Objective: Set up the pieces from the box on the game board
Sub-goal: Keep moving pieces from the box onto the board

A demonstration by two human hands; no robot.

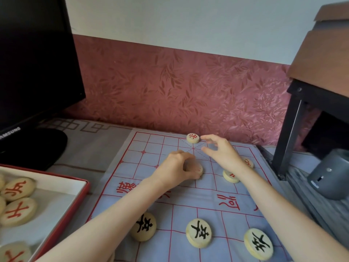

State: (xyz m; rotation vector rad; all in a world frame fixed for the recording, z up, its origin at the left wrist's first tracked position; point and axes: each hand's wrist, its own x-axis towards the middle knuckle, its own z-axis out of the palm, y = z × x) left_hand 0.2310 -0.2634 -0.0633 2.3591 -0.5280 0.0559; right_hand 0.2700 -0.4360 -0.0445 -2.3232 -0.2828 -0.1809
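A pale blue cloth game board (151, 148) with red lines lies in front of me. My left hand (175, 167) grips a round wooden piece (196, 170) near the board's middle, its face hidden by my fingers. My right hand (219, 150) hovers with fingers spread just right of a red-marked piece (192, 138) on the far edge, holding nothing. Two red-marked pieces (230, 176) lie partly under my right wrist. Three black-marked pieces (198, 232) lie on the near rows. The red-rimmed box (75, 203) at the left holds several red-marked pieces (18, 211).
A black monitor (34, 63) and its base (37, 148) stand at the far left. A dark stand with a brown shelf (311, 72) and a grey cylinder (328, 174) crowd the right side. A pink patterned wall (170, 87) runs behind the board.
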